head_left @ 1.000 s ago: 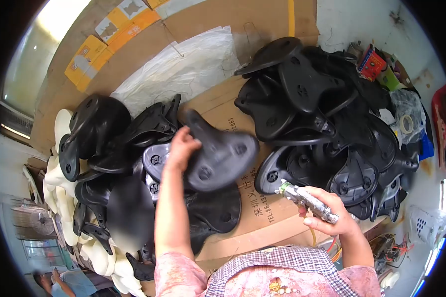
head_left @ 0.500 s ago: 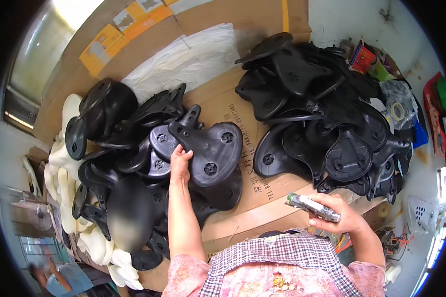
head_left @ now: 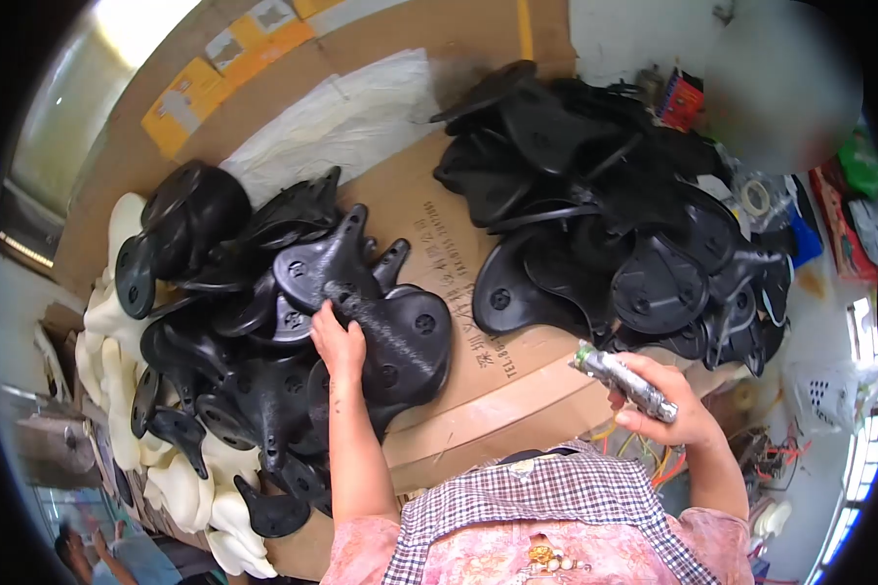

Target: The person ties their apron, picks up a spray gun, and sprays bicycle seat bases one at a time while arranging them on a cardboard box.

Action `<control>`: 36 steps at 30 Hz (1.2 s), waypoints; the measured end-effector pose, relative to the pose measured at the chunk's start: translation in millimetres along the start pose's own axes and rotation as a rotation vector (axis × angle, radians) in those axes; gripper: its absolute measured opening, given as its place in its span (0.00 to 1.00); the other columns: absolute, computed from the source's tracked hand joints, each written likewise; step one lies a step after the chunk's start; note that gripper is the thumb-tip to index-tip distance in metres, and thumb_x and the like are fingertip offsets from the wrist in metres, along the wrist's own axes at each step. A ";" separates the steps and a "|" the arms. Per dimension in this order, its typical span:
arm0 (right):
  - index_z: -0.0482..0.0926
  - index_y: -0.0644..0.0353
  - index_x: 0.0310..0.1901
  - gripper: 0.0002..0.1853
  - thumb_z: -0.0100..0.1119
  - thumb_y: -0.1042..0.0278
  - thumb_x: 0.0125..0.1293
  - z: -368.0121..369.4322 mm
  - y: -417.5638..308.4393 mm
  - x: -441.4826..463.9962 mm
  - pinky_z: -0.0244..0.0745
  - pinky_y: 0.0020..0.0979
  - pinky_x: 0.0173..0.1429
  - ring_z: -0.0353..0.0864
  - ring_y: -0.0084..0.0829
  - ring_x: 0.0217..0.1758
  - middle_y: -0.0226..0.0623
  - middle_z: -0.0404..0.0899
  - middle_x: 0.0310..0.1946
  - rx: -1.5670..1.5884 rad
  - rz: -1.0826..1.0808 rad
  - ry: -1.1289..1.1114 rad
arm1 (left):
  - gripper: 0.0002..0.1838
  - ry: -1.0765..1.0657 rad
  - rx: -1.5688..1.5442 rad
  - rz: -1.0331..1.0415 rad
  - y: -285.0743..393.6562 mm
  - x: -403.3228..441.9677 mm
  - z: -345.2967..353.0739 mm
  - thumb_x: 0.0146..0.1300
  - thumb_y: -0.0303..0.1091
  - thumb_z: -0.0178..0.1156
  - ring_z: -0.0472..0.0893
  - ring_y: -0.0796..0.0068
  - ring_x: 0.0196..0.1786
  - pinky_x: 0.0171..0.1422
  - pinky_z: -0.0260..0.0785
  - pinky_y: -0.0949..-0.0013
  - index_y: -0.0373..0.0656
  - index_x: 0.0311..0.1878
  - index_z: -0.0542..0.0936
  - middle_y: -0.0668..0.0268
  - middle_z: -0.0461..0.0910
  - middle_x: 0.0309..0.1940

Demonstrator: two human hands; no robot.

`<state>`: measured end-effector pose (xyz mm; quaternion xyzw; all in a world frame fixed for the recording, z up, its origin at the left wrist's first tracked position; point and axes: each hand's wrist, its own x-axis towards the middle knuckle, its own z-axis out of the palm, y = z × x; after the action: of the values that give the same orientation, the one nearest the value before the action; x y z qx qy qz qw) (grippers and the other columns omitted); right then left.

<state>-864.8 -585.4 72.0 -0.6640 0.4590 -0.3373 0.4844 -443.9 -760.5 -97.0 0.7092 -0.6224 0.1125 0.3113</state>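
Left hand point(head_left: 341, 346) against a black saddle point(head_left: 319, 265), right hand point(head_left: 675, 405) around a tool point(head_left: 632, 386)
The hands are apart: left's grip unclear, right clamped on the tool.

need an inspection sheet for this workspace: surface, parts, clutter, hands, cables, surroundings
Surface: brown cardboard with printed lettering
Job's things: black saddle-shaped pieces, heaped in a left pile and a right pile
Clutter: tape roll and red packet beyond the right pile
Hands: left hand at the left pile, grip unclear; right hand holds a silvery tool
Cables: orange and yellow lines below the right hand, ends unclear
Surroundings: pale wall; cream pieces and another person toward lower left
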 end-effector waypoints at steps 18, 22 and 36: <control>0.69 0.65 0.62 0.32 0.68 0.71 0.55 -9.0 13.8 -28.4 0.75 0.28 0.43 0.80 0.26 0.36 0.35 0.79 0.37 0.038 -0.066 -0.004 | 0.28 -1.003 -1.028 -0.194 96.3 90.5 -24.2 0.48 0.20 0.64 0.80 0.73 0.44 0.52 0.72 0.70 0.32 0.57 0.75 0.63 0.81 0.43; 0.69 0.62 0.63 0.32 0.68 0.71 0.56 -8.0 16.5 -32.0 0.75 0.28 0.44 0.80 0.26 0.36 0.35 0.80 0.38 0.028 0.018 -0.047 | 0.44 -0.836 -0.910 -0.236 46.1 37.2 16.7 0.39 0.16 0.65 0.77 0.67 0.53 0.61 0.68 0.69 0.35 0.67 0.66 0.59 0.76 0.55; 0.72 0.66 0.59 0.30 0.68 0.75 0.51 -14.8 -21.2 -31.4 0.75 0.26 0.38 0.80 0.24 0.29 0.35 0.80 0.31 -0.065 -0.203 0.044 | 0.28 -0.753 -1.062 -0.480 33.1 38.2 1.8 0.48 0.15 0.60 0.81 0.70 0.43 0.53 0.73 0.69 0.33 0.57 0.73 0.62 0.81 0.43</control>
<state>-883.1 -558.6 96.6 -0.7150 0.4106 -0.3840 0.4156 -468.2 -793.6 -67.5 0.5695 -0.4848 -0.5333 0.3954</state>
